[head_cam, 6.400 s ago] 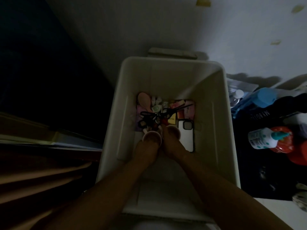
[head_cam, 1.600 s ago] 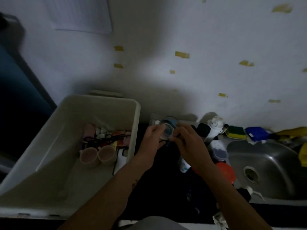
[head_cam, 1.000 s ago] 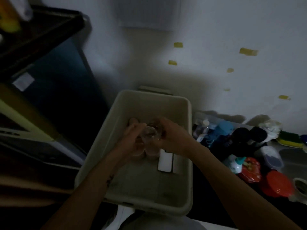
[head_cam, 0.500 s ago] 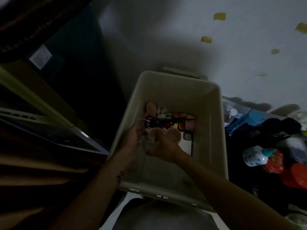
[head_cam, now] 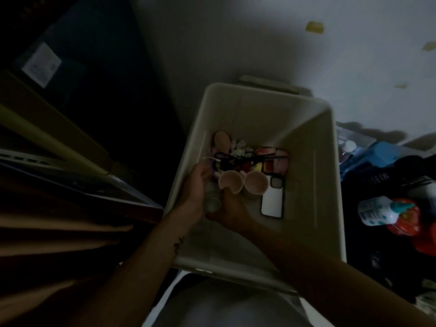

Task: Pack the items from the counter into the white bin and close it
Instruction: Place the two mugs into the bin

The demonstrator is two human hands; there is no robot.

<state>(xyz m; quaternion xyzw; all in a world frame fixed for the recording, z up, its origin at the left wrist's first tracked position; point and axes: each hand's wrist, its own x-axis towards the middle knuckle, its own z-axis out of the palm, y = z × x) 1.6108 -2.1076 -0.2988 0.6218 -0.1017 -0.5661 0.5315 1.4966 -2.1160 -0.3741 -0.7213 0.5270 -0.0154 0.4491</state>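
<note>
The white bin (head_cam: 328,175) stands open below me, dimly lit. Inside it both hands hold a small clear glass jar (head_cam: 212,201) low by the bin's left wall. My left hand (head_cam: 195,185) curls round the jar from the left. My right hand (head_cam: 232,210) grips it from the right. Just beyond them stand two pink cups (head_cam: 230,182) (head_cam: 256,185). A white phone case (head_cam: 272,199) lies to their right. A pink hairbrush (head_cam: 221,141), black scissors and small colourful items fill the far end.
On the dark counter to the right lie a white bottle with a teal cap (head_cam: 382,211), a red lid (head_cam: 410,223) and a blue container (head_cam: 377,156). A dark cabinet and shelf edges (head_cam: 70,142) stand at the left. The wall rises behind the bin.
My hands carried the clear jar from the counter over into the bin and have lowered it to the left of the pink cups. The view has tilted down onto the bin.
</note>
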